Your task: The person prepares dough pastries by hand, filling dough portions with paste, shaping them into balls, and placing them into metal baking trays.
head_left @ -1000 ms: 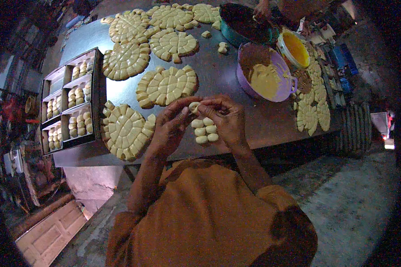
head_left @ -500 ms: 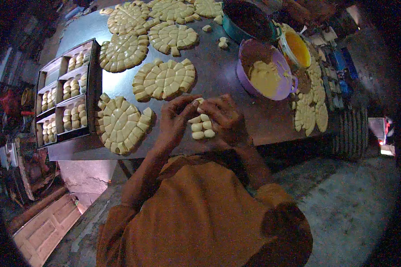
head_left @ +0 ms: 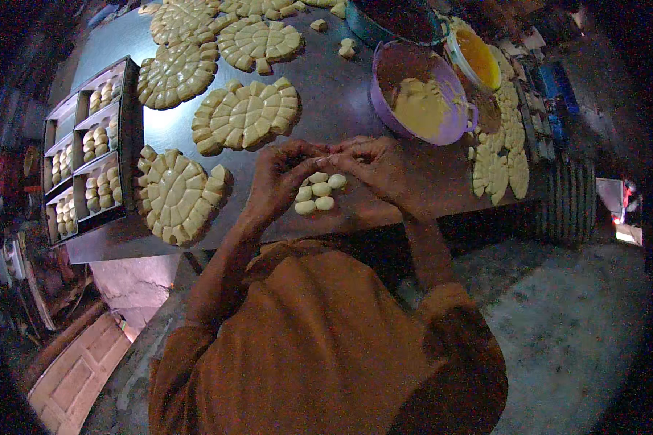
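Several small pale dough balls [head_left: 321, 190] sit in a tight cluster on the dark table, just below my hands. My left hand [head_left: 277, 174] is closed in a pinch above the cluster's left side. Opposite it, my right hand [head_left: 379, 168] is closed too, with its fingertips meeting those of the left. Whatever lies between the fingertips is hidden. To the left is a round slab of dough [head_left: 178, 192] scored into wedges and blocks, and another scored slab [head_left: 248, 114] lies beyond my left hand.
A divided dark tray [head_left: 127, 138] with dough balls in its compartments stands at the left. A purple basin [head_left: 384, 94] holding a yellowish mass, a teal basin [head_left: 359, 27] and a bucket with orange contents [head_left: 479, 61] stand at the right. Flattened dough [head_left: 495, 163] lies beyond them.
My fingertips have come together, and the dough piece seen between them earlier no longer shows there. The right hand has turned outward. The whole view has shifted slightly.
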`<action>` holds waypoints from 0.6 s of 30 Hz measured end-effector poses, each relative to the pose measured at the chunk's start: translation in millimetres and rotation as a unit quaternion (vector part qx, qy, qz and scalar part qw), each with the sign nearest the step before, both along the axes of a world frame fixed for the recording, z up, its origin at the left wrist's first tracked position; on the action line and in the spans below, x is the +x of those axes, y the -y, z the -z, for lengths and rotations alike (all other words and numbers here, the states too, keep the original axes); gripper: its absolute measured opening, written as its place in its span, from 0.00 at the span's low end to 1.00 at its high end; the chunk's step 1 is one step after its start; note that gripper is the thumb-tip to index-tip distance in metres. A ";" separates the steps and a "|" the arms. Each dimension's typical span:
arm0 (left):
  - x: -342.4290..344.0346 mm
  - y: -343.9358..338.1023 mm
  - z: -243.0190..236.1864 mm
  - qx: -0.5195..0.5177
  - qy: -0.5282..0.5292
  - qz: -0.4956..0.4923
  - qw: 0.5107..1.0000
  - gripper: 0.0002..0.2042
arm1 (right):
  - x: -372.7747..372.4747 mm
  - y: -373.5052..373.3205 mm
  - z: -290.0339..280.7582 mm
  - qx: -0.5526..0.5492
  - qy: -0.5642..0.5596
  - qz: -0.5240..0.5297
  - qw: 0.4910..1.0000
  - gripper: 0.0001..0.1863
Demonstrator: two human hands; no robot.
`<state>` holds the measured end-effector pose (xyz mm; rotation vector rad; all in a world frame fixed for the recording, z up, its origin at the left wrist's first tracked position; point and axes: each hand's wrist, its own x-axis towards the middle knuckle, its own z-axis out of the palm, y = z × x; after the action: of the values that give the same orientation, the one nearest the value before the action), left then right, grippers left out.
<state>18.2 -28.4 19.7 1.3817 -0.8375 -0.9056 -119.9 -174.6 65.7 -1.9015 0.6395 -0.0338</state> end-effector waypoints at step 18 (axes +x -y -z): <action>-22.6 68.2 74.9 0.001 0.290 0.161 0.943 0.13 | -100.6 25.5 79.2 -0.029 -0.012 0.058 0.998 0.11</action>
<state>-4.5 -96.6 -55.1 1.5639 -1.5469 -0.7422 -220.5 -200.0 -13.5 -1.9202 0.7734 -0.1046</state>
